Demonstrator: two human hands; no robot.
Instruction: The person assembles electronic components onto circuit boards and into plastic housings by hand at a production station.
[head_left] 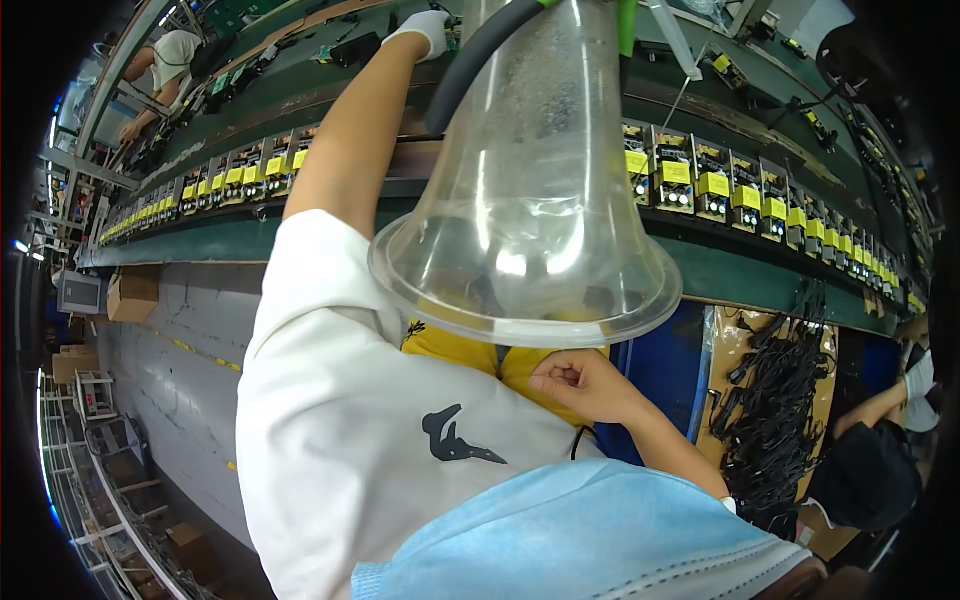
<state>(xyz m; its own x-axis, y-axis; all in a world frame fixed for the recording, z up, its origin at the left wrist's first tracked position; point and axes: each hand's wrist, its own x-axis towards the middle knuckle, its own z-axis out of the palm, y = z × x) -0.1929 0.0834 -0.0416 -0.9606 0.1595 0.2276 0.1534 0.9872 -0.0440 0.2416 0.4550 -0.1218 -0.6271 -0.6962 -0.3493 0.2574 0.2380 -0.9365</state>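
Observation:
My left hand (425, 35), in a white glove, reaches across to the far side of the green workbench. It is nearest to a small green circuit board (453, 38); its fingers are too hidden to show a grip. My bare right hand (585, 387) rests low in front of my yellow shorts, its fingers curled in and nothing visible in them. Between my arms hangs a clear plastic funnel-shaped hood (540, 230), with a dark hose (480, 65) beside its upper part. The hood covers part of the bench.
Rows of boards with yellow transformers (675, 172) line the bench's near edge. At right, black cables (770, 410) lie heaped on cardboard. Co-workers sit at the far left (170, 65) and right (870, 470). A cardboard box (133, 293) stands at left.

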